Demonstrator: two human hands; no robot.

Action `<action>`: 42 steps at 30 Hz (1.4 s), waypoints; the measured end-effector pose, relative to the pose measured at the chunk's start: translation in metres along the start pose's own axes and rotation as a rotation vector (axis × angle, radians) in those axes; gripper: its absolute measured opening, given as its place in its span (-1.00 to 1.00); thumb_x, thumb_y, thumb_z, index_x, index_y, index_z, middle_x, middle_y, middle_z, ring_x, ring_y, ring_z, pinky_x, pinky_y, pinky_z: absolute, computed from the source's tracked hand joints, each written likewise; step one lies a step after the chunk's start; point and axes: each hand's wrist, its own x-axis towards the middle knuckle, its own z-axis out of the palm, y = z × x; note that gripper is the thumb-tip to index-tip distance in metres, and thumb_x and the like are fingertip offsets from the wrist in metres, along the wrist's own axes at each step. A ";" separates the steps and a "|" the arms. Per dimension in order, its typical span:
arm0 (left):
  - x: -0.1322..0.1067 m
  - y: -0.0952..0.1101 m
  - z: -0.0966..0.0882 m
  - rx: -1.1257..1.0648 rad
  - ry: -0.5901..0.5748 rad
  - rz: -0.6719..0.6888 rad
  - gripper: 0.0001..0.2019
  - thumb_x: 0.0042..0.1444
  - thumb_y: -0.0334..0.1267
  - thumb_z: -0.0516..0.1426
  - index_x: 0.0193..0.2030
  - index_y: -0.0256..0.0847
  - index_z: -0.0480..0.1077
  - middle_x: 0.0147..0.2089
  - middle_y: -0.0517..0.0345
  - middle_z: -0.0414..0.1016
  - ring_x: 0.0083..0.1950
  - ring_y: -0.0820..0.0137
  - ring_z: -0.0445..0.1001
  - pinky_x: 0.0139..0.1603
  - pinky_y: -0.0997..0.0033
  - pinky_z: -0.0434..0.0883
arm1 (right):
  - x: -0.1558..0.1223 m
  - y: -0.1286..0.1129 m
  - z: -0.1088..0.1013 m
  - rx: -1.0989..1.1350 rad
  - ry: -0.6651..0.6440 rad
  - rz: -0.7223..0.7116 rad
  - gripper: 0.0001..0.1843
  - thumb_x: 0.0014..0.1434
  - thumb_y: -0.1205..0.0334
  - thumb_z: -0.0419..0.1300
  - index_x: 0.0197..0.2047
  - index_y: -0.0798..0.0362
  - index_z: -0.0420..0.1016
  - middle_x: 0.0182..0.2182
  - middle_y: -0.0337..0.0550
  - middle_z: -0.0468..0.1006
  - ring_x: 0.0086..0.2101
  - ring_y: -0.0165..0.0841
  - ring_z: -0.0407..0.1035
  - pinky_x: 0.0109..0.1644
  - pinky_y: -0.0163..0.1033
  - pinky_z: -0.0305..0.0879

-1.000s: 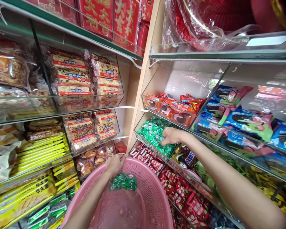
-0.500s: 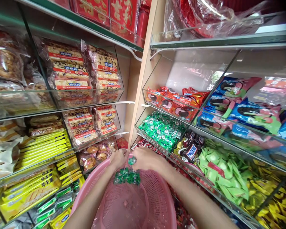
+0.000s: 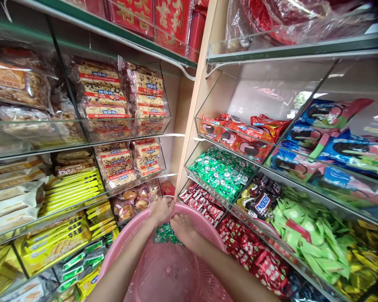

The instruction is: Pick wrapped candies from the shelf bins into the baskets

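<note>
The pink plastic basket (image 3: 113,247) stands below me, its mesh wall sloping down to a wide bottom. My left hand (image 3: 161,209) is closed on its far rim, thumb and fingers bent over the edge. Inside the basket, against the far wall, lies a small heap of green-wrapped candies (image 3: 165,233). My right hand (image 3: 182,227) is lowered over the right side of that heap with its fingers curled. What those fingers hold, if anything, is hidden. A small pale pink piece (image 3: 168,270) shows at the basket's bottom.
Right of the basket, a glass-fronted bin (image 3: 222,172) holds many green candies, above red-wrapped sweets (image 3: 203,203). Snickers bars (image 3: 261,203) and light green packets (image 3: 308,235) lie farther right. A wooden post (image 3: 189,126) divides the shelves. Yellow wafer packs (image 3: 56,243) fill the left side.
My right hand has moved down from the rim into the basket, and the green candies seen by its fingers no longer show there. My left hand stays on the rim. The view has shifted slightly.
</note>
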 end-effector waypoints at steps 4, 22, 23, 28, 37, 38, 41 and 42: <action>0.000 0.000 -0.001 0.005 0.004 0.007 -0.50 0.14 0.07 -0.22 -0.28 -0.13 0.46 -0.27 0.03 0.54 -0.20 0.28 0.47 -0.28 0.44 0.27 | 0.001 0.000 0.005 0.001 0.043 0.028 -0.69 0.10 0.55 -0.05 -0.24 0.19 0.49 -0.25 0.04 0.52 -0.20 -0.24 0.39 -0.22 -0.22 0.32; 0.005 0.007 -0.005 0.012 -0.049 0.002 -0.58 0.16 -0.04 -0.18 -0.22 -0.16 0.44 -0.23 -0.03 0.53 -0.15 0.23 0.47 -0.28 0.41 0.27 | -0.069 0.013 -0.113 0.045 0.150 0.015 -0.68 0.09 0.39 0.07 -0.05 0.19 0.35 -0.23 0.08 0.49 -0.19 -0.19 0.38 -0.20 -0.20 0.28; 0.006 0.008 -0.004 0.015 -0.048 -0.002 -0.58 0.16 -0.04 -0.18 -0.22 -0.17 0.44 -0.22 -0.03 0.53 -0.14 0.23 0.46 -0.26 0.41 0.27 | -0.074 0.020 -0.129 0.026 0.171 0.019 -0.72 0.10 0.37 0.07 -0.08 0.17 0.37 -0.25 0.06 0.49 -0.18 -0.19 0.38 -0.21 -0.20 0.27; 0.008 0.012 -0.002 -0.011 -0.027 0.024 -0.50 0.15 0.04 -0.23 -0.32 -0.15 0.44 -0.25 -0.01 0.53 -0.17 0.21 0.47 -0.26 0.37 0.27 | -0.068 0.082 -0.183 -0.077 0.239 0.131 -0.78 0.11 0.32 0.07 -0.15 0.11 0.40 -0.19 0.03 0.47 -0.18 -0.26 0.37 -0.21 -0.27 0.22; 0.003 0.004 -0.004 -0.035 -0.003 0.009 -0.50 0.15 0.06 -0.23 -0.27 -0.12 0.45 -0.23 0.03 0.53 -0.17 0.25 0.47 -0.29 0.41 0.27 | -0.019 0.142 -0.159 0.053 0.243 0.154 -0.62 -0.02 -0.10 0.14 -0.43 0.09 0.45 -0.43 -0.12 0.48 -0.36 -0.35 0.34 -0.42 -0.36 0.08; 0.002 0.002 -0.005 -0.034 -0.001 0.007 -0.50 0.15 0.06 -0.23 -0.28 -0.11 0.45 -0.23 0.03 0.54 -0.18 0.24 0.48 -0.30 0.41 0.27 | -0.016 0.142 -0.155 0.064 0.244 0.146 -0.62 -0.05 -0.10 0.16 -0.43 0.09 0.45 -0.46 -0.14 0.48 -0.38 -0.37 0.33 -0.43 -0.37 0.07; 0.001 -0.001 -0.006 -0.025 0.005 -0.018 -0.50 0.14 0.07 -0.23 -0.27 -0.10 0.45 -0.24 0.05 0.54 -0.20 0.24 0.48 -0.32 0.41 0.27 | -0.011 0.146 -0.151 0.124 0.268 0.095 -0.70 -0.07 0.00 0.21 -0.41 0.10 0.45 -0.50 -0.22 0.46 -0.43 -0.42 0.30 -0.45 -0.40 0.05; 0.000 -0.002 -0.006 -0.021 0.006 -0.027 -0.51 0.14 0.07 -0.22 -0.27 -0.11 0.45 -0.24 0.05 0.54 -0.20 0.24 0.48 -0.33 0.42 0.27 | -0.010 0.147 -0.151 0.140 0.269 0.074 -0.74 -0.07 0.05 0.21 -0.41 0.10 0.45 -0.51 -0.24 0.46 -0.44 -0.44 0.29 -0.45 -0.41 0.05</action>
